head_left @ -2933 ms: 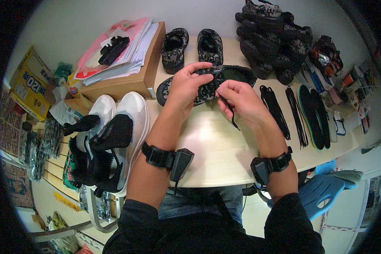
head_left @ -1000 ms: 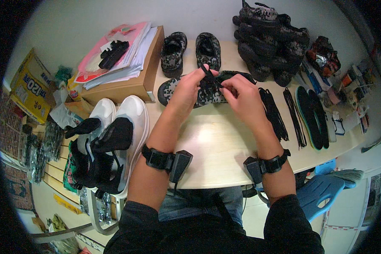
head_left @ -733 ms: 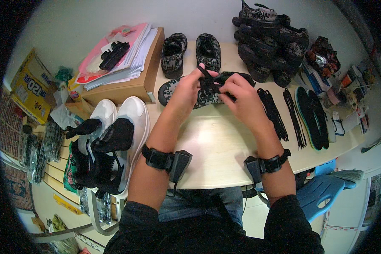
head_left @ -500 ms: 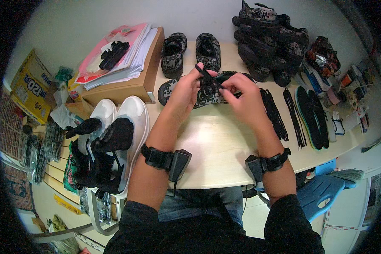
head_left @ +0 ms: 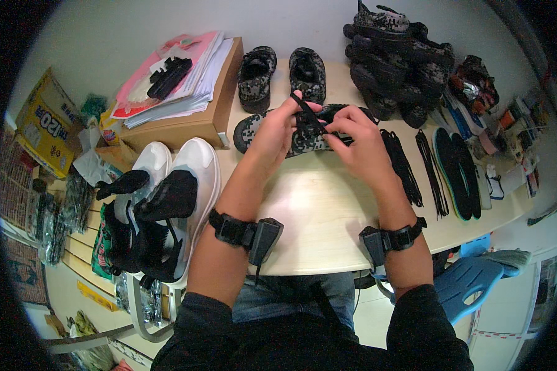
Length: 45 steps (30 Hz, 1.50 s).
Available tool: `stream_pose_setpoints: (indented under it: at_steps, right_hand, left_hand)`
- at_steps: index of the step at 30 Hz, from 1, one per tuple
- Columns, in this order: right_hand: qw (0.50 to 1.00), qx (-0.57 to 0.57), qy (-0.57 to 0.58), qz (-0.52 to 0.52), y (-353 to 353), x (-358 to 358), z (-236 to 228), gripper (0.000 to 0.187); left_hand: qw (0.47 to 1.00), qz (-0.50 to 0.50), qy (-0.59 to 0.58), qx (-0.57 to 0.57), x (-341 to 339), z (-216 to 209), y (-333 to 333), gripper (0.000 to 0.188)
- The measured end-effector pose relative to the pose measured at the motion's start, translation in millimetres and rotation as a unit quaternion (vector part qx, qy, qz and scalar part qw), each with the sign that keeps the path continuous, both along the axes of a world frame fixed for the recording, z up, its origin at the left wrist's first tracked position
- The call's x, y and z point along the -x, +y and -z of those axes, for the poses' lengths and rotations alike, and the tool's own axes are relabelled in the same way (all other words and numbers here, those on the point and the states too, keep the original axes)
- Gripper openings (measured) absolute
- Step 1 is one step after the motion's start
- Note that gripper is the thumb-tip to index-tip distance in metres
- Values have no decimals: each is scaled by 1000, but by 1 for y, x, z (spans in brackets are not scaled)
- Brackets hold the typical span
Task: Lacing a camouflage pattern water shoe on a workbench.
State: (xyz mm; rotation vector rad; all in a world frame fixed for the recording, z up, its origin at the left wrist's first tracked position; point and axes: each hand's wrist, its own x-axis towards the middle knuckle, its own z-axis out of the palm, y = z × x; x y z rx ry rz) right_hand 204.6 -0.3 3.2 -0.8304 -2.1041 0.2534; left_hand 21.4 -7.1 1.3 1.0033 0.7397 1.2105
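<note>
A grey-and-black camouflage shoe [head_left: 249, 133] lies crosswise on the table, its toe to the left, partly hidden by both hands. Over its front part, my left hand [head_left: 275, 133] is closed, with a black shoelace [head_left: 307, 113] pinched between thumb and fingers. My right hand [head_left: 362, 147] pinches the same lace lower down, thumb against forefinger, close to the shoe's eyelets. Just behind stand two matching shoes, one on the left [head_left: 255, 80] and one on the right [head_left: 307, 77]. Bundles of black laces [head_left: 403, 170] lie to the right of my right hand.
A heap of camouflage shoes [head_left: 399, 68] is stacked at the back right. Black insoles [head_left: 458, 176] lie at the right. White sneakers [head_left: 195, 164] with black socks sit left of my left forearm. Papers [head_left: 198, 93] rest on a cardboard box [head_left: 226, 93]. A blue chair [head_left: 461, 281] stands lower right.
Both hands stay over the shoe with the lace between them. My right fingers have shifted slightly along the lace; the whole view has moved a little.
</note>
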Motion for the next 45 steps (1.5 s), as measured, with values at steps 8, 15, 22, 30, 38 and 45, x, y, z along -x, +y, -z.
stream_pose_setpoints:
  at_steps: [8, 15, 22, 30, 38, 45]
  right_hand:
    - [969, 203, 140, -12, 5, -2, 1, 21]
    - [941, 320, 92, -68, 4, -2, -6, 33]
    - [921, 248, 300, 3, 8, -8, -12, 19]
    - [780, 145, 607, -51, 13, -43, -32, 13]
    - [963, 226, -116, 86, -4, -36, -25, 22]
    - [893, 222, -338, 198, -16, -29, -33, 22]
  left_hand:
    - [1000, -28, -11, 6, -6, -5, -3, 46]
    - [999, -50, 18, 12, 0, 8, 5, 39]
    - [999, -1, 41, -1, 11, 14, 10, 35]
    - [999, 33, -28, -5, -1, 6, 6, 44]
    - [999, 39, -34, 0, -4, -1, -1, 43]
    - [1000, 28, -7, 0, -4, 5, 3, 42]
